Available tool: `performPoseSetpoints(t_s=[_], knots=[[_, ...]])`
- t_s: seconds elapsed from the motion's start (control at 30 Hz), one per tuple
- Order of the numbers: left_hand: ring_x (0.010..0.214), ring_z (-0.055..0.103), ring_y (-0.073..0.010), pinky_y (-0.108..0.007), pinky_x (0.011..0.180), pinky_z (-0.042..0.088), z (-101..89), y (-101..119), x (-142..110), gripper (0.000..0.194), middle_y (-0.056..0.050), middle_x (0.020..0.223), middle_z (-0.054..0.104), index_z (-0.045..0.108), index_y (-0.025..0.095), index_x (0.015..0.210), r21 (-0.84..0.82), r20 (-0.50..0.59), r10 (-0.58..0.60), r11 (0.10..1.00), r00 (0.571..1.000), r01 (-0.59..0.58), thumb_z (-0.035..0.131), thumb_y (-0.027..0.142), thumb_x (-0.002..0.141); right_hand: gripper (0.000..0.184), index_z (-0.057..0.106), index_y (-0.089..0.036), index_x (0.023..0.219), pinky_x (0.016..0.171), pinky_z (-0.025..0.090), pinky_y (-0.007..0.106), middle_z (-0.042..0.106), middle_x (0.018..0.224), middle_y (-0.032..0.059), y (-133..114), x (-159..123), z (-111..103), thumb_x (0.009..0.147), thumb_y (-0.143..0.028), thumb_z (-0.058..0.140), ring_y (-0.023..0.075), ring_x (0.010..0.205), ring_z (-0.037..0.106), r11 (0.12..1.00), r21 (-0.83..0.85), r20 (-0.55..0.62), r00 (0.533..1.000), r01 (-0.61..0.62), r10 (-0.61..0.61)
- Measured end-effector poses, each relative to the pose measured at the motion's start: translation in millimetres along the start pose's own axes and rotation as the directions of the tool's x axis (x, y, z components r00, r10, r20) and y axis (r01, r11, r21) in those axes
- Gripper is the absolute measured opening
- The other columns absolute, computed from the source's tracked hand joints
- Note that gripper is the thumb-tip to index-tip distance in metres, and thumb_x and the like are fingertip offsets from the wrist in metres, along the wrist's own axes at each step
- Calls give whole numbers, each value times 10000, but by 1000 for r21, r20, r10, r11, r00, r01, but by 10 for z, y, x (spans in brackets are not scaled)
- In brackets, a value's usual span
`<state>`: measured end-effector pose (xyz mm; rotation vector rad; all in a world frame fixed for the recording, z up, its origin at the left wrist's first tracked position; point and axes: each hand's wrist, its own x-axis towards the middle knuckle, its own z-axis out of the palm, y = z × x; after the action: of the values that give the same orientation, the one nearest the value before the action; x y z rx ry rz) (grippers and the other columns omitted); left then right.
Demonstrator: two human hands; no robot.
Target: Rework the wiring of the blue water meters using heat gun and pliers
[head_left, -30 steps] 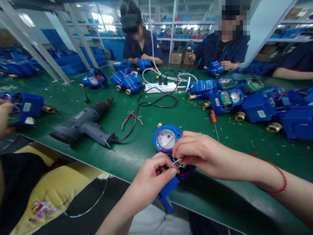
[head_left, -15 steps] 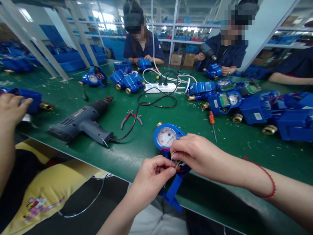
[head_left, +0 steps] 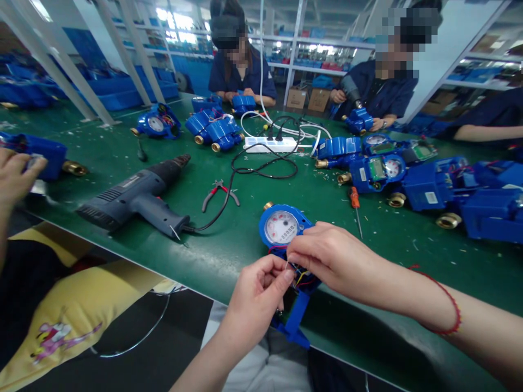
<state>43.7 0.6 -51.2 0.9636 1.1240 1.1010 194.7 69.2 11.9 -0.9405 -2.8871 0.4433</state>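
In front of me at the table's near edge lies a blue water meter (head_left: 281, 226) with a round white dial and a brass fitting. Below the dial its housing is open, and red and yellow wires (head_left: 302, 276) show inside. My left hand (head_left: 255, 291) pinches a thin white wire (head_left: 286, 265) between thumb and forefinger. My right hand (head_left: 327, 253) is closed on the same wire just above, fingertips almost touching the left ones. A blue flap (head_left: 297, 316) hangs from the meter past the table edge. The wire's ends are hidden by my fingers.
A grey heat gun (head_left: 137, 198) lies to the left, its cord running to a white power strip (head_left: 270, 144). Pliers (head_left: 219, 195) and an orange screwdriver (head_left: 355, 209) lie beyond the meter. More blue meters (head_left: 433, 182) crowd the right. A co-worker's hand (head_left: 16, 177) is at far left.
The white wire's loop between my hands has become a short straight piece. My hands have drawn closer together, and the left thumb has shifted slightly up. The view has moved a little.
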Motion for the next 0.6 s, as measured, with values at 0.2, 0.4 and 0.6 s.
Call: performPoseSetpoints(t_s=[0.2,0.4,0.6], knots=[[497,510,-78,-186,484,405,-8,-24,-62,347,27,684,602,570,180,929,-107,-88,34,993,996,-43,717,440,752,277,568,-182,733,678,281,311,615,730,20,-103,-28,-54,964,-274,446,166,710,533,997,-43,102,993,67,-62],[607,539,-87,-178,571,393,-223,-380,-447,306,26,655,601,617,179,817,-193,-349,-15,980,937,-56,690,475,788,255,544,-183,690,682,289,318,626,740,18,-110,-45,-1,935,-194,475,173,729,536,995,-77,119,991,64,-54],[867,700,-203,-254,720,474,-134,-566,-655,592,-173,972,748,699,89,987,-554,359,-459,596,813,581,499,629,854,234,579,-153,743,743,341,314,621,767,42,-105,-102,-17,944,-198,467,167,757,545,994,113,107,994,-6,-6]])
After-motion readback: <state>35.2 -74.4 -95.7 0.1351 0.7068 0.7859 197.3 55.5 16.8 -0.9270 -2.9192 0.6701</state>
